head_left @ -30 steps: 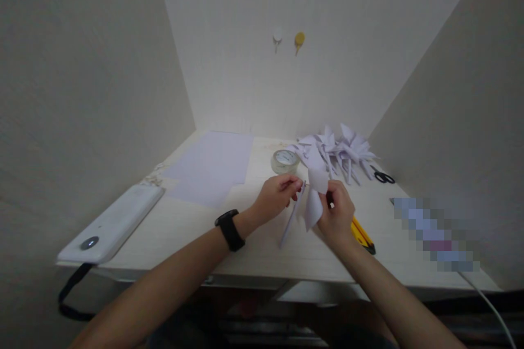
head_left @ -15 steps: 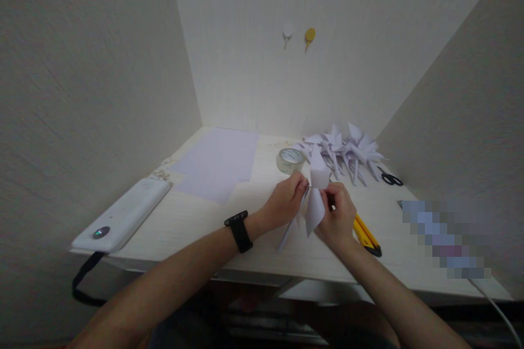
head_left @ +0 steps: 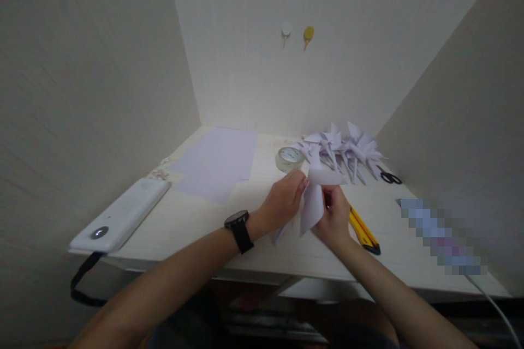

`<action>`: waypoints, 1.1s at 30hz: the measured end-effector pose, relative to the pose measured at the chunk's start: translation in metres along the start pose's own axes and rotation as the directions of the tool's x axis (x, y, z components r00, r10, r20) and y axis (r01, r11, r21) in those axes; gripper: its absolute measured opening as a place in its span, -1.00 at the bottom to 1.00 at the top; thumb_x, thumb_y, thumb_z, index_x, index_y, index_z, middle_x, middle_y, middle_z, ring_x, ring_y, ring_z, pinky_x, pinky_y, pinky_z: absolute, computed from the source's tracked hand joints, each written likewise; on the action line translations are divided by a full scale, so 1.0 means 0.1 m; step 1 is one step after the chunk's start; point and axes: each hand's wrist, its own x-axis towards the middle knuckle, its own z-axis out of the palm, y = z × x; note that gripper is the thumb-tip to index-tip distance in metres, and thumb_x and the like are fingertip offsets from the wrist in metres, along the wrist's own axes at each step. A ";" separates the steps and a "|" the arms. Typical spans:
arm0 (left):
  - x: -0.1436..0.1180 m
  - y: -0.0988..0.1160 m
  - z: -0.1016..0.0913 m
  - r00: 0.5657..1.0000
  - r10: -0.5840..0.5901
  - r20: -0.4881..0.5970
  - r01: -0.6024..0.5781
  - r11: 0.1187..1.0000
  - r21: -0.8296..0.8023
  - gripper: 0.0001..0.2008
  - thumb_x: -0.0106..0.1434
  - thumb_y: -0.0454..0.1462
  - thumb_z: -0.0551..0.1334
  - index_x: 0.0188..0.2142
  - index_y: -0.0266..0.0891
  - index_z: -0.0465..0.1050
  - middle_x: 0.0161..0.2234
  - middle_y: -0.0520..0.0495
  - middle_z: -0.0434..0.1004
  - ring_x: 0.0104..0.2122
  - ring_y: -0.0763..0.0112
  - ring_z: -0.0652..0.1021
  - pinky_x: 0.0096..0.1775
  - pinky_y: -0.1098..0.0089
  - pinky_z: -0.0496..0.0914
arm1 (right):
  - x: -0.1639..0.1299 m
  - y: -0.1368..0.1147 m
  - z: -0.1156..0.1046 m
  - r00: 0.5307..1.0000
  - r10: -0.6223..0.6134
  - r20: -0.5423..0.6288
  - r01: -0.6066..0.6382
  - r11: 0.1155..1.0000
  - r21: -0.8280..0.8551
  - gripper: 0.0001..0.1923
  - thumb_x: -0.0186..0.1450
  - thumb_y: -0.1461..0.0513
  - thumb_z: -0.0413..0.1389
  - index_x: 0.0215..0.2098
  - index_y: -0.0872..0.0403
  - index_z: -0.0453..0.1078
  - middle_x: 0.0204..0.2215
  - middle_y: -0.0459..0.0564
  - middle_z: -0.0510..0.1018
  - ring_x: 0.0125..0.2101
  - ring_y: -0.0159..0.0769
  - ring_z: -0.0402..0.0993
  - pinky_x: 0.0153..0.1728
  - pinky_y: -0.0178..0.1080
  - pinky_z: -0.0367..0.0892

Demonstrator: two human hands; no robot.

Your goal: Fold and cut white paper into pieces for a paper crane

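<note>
Both hands hold one small folded white paper piece point(head_left: 314, 196) above the pale wooden table point(head_left: 196, 218). My left hand point(head_left: 284, 199), with a black watch on its wrist, pinches the paper's left edge near the top. My right hand point(head_left: 335, 217) grips it from the right and below. A narrow paper strip point(head_left: 279, 234) hangs down under the left hand.
A roll of clear tape point(head_left: 289, 158) sits just beyond the hands, with a heap of folded paper shapes point(head_left: 344, 150) and black scissors point(head_left: 388, 177) at the back right. A yellow utility knife point(head_left: 362, 229) lies by my right hand. Flat paper sheets point(head_left: 216, 162) and a white device point(head_left: 120, 215) lie left.
The hands have drawn together and sunk slightly. The paper's top flap has been bent over to the right. The view shifted a little to the left since the earliest frame.
</note>
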 end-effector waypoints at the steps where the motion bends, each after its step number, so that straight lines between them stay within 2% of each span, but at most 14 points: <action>1: 0.00 -0.01 -0.01 1.000 0.011 0.015 -0.011 1.000 0.011 -0.71 0.47 -0.19 -0.14 -0.35 -0.18 0.17 -0.42 0.01 0.31 -0.41 0.38 0.35 -0.32 0.34 0.26 | 0.00 0.01 0.00 1.000 0.007 0.019 -0.008 0.999 0.034 -0.91 0.25 0.25 0.12 -0.27 0.02 0.28 -0.42 -0.09 0.42 -0.44 -0.30 0.34 -0.45 -0.24 0.24; 5: -0.01 0.00 -0.03 0.998 0.015 0.065 -0.017 0.999 0.031 -0.70 0.48 -0.16 -0.14 -0.35 -0.17 0.17 -0.42 0.02 0.31 -0.42 0.38 0.35 -0.33 0.35 0.25 | 0.00 0.00 -0.01 0.999 -0.021 0.035 0.017 0.995 0.098 -0.84 0.20 0.27 0.15 -0.25 0.02 0.28 -0.36 -0.08 0.43 -0.41 -0.29 0.36 -0.41 -0.23 0.27; 14: -0.02 0.05 0.00 0.995 -0.078 0.061 0.075 0.996 0.050 -0.69 0.47 -0.14 -0.18 -0.35 -0.16 0.15 -0.44 0.01 0.32 -0.44 0.35 0.37 -0.35 0.33 0.23 | 0.05 -0.14 -0.03 0.995 -0.103 0.013 0.103 0.995 -0.006 -0.94 0.28 0.29 0.07 -0.27 0.02 0.26 -0.38 -0.06 0.43 -0.42 -0.29 0.37 -0.42 -0.24 0.25; 20: -0.01 0.07 0.01 0.991 -0.126 0.048 0.126 0.992 0.002 -0.71 0.46 -0.14 -0.15 -0.37 -0.15 0.13 -0.46 0.02 0.33 -0.44 0.36 0.39 -0.36 0.35 0.23 | 0.06 -0.16 -0.03 0.992 -0.125 0.031 0.125 0.992 -0.022 -0.95 0.28 0.29 0.05 -0.29 0.02 0.24 -0.40 -0.06 0.42 -0.42 -0.28 0.38 -0.44 -0.24 0.24; 24: 0.01 0.09 0.00 0.981 -0.189 0.039 0.191 0.980 -0.053 -0.71 0.45 -0.13 -0.14 -0.38 -0.15 0.11 -0.47 0.03 0.32 -0.45 0.36 0.39 -0.37 0.36 0.22 | 0.07 -0.18 -0.01 0.991 -0.136 -0.011 0.135 0.989 -0.065 -0.95 0.29 0.29 0.03 -0.31 0.01 0.22 -0.43 -0.08 0.40 -0.45 -0.30 0.33 -0.44 -0.25 0.20; 27: 0.01 0.10 -0.02 0.978 -0.205 0.035 0.208 0.971 -0.122 -0.74 0.44 -0.13 -0.10 -0.33 -0.16 0.17 -0.42 0.01 0.37 -0.42 0.35 0.41 -0.36 0.37 0.23 | 0.11 -0.18 -0.01 0.992 -0.101 -0.077 0.093 0.991 -0.100 -0.96 0.30 0.27 0.02 -0.34 0.02 0.23 -0.44 -0.08 0.40 -0.45 -0.29 0.32 -0.43 -0.25 0.19; 29: 0.00 0.09 -0.03 0.977 -0.205 0.059 0.212 0.965 -0.156 -0.75 0.44 -0.12 -0.09 -0.29 -0.18 0.21 -0.41 0.01 0.40 -0.40 0.35 0.43 -0.34 0.37 0.25 | 0.15 -0.15 -0.04 0.991 -0.040 -0.130 0.024 0.992 -0.120 -0.95 0.30 0.24 0.02 -0.34 0.02 0.24 -0.46 -0.08 0.40 -0.46 -0.29 0.33 -0.44 -0.24 0.19; 33: -0.03 0.05 -0.04 0.964 -0.176 0.198 0.209 0.964 -0.162 -0.73 0.45 -0.12 -0.10 -0.26 -0.18 0.23 -0.47 0.04 0.41 -0.45 0.39 0.45 -0.34 0.39 0.26 | 0.28 -0.07 -0.10 0.958 0.119 -0.260 -0.153 0.981 -0.116 -0.90 0.31 0.18 0.00 -0.34 0.03 0.26 -0.50 -0.09 0.41 -0.51 -0.28 0.34 -0.46 -0.24 0.20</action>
